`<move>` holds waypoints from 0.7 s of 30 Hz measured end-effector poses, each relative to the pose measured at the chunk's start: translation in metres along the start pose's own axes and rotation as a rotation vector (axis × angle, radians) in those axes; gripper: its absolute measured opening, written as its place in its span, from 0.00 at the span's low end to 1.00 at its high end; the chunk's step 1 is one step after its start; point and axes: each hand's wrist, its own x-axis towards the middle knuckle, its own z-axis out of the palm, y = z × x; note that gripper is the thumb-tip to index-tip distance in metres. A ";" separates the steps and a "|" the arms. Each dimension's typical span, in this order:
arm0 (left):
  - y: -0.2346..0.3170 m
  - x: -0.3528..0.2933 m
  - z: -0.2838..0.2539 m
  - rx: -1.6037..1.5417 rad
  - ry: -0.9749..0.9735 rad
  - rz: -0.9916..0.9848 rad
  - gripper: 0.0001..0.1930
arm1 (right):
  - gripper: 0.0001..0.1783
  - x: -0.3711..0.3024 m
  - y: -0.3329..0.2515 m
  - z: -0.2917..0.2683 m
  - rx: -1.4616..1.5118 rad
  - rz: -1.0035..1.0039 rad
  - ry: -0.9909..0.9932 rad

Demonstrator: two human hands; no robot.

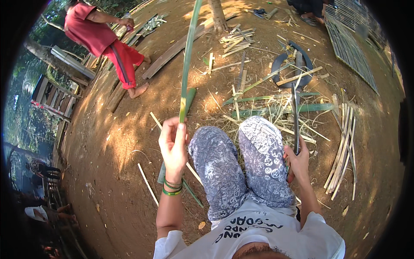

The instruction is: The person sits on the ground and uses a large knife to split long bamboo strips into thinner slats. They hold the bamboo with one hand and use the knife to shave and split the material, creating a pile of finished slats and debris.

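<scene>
My left hand (173, 144) is raised left of my knees, thumb and fingers closed round the lower end of a long green bamboo strip (188, 60). The strip stands nearly upright and runs past the top of the view. Beside my right knee, my right hand (298, 163) grips a long, dark-bladed knife (296, 114), its blade pointing away from me; the handle is mostly hidden by my fingers. In front of my knees a green bamboo piece (304, 108) lies across a litter of thin shavings (282, 105). The strip and the knife are well apart.
Pale split strips (343, 151) lie bundled on the right. Beyond the shavings sits a black rubber ring (276, 67). A slatted bamboo panel (351, 52) lies far right. A person in red (92, 28) stands far left, near a long plank (174, 54) and a tree trunk (217, 17).
</scene>
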 end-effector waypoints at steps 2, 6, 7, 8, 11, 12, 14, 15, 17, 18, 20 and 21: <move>0.032 0.040 -0.006 -0.073 0.069 0.130 0.08 | 0.38 0.003 -0.020 0.007 0.076 -0.080 -0.041; 0.080 0.105 0.007 -0.396 0.117 0.494 0.10 | 0.31 -0.001 -0.079 0.017 0.227 -0.232 -0.145; 0.090 0.113 0.010 -0.472 0.127 0.560 0.10 | 0.30 -0.003 -0.089 0.024 0.251 -0.276 -0.165; 0.092 0.118 0.012 -0.500 0.106 0.582 0.10 | 0.29 -0.004 -0.097 0.029 0.322 -0.287 -0.235; 0.078 0.102 0.034 -0.599 0.127 0.495 0.08 | 0.25 -0.007 -0.113 0.049 0.480 -0.257 -0.384; 0.067 0.090 0.047 -0.654 0.098 0.438 0.07 | 0.24 -0.008 -0.119 0.056 0.491 -0.219 -0.389; 0.036 0.054 0.073 -0.734 0.050 0.324 0.06 | 0.21 -0.008 -0.123 0.073 0.534 -0.176 -0.369; 0.022 0.033 0.082 -0.755 0.033 0.272 0.05 | 0.22 -0.007 -0.122 0.080 0.558 -0.144 -0.368; 0.002 -0.009 0.104 -0.708 -0.010 0.196 0.05 | 0.23 -0.002 -0.119 0.086 0.601 -0.086 -0.339; -0.012 -0.026 0.109 -0.701 -0.027 0.157 0.04 | 0.23 0.000 -0.117 0.089 0.637 -0.038 -0.324; -0.029 -0.047 0.111 -0.636 -0.075 0.119 0.03 | 0.21 0.004 -0.114 0.088 0.682 0.059 -0.251; -0.033 -0.057 0.110 -0.619 -0.107 0.085 0.03 | 0.20 0.005 -0.112 0.089 0.704 0.109 -0.219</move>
